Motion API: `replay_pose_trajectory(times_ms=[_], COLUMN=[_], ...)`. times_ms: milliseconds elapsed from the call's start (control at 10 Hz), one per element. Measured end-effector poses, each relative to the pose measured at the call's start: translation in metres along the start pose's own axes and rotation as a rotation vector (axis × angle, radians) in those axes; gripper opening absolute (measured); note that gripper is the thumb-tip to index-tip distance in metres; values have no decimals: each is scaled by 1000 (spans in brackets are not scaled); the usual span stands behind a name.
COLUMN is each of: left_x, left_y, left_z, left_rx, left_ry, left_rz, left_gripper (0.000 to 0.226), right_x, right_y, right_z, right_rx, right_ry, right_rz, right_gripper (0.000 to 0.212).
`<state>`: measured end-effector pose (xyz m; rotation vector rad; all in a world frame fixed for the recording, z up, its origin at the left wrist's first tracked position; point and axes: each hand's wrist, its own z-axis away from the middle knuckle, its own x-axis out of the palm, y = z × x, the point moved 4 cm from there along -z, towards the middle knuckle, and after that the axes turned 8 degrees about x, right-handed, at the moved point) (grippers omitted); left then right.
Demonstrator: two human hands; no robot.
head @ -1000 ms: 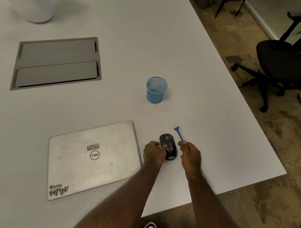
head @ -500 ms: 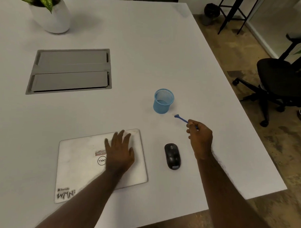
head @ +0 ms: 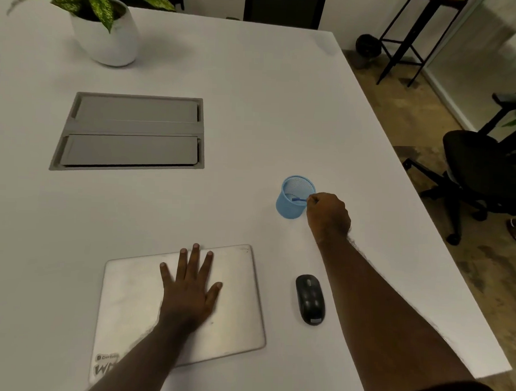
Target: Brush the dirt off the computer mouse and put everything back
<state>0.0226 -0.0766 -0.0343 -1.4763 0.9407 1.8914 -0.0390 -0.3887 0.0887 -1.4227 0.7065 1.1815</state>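
A black computer mouse [head: 309, 299] lies on the white table [head: 254, 107], right of a closed silver laptop [head: 238, 311]. My left hand [head: 190, 289] rests flat on the laptop lid, fingers spread. My right hand [head: 327, 216] is closed around a small blue brush [head: 299, 200], whose head pokes over the rim of a blue mesh cup [head: 293, 201]. The fist touches the cup's right side. Most of the brush handle is hidden in the fist.
A grey recessed cable hatch [head: 130, 132] sits in the table at mid left. A white pot with a leafy plant [head: 107, 29] stands at the far left. The table's right edge runs diagonally, with a black office chair [head: 485, 171] beyond it.
My left hand let go of the mouse and moved left onto the laptop. My right hand carried the brush away from the mouse up to the blue cup.
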Motion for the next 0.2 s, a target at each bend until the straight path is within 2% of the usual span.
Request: replay_pose_trajectory(times_ms=[200], left_x=[7], left_y=[1], left_z=[-1], left_rx=[36], left_ry=[104], left_rz=[24], left_gripper=[69], right_x=[10], right_y=[-6], right_z=[-2], right_rx=[24], right_ry=[-51], right_rz=[-22], right_gripper=[43])
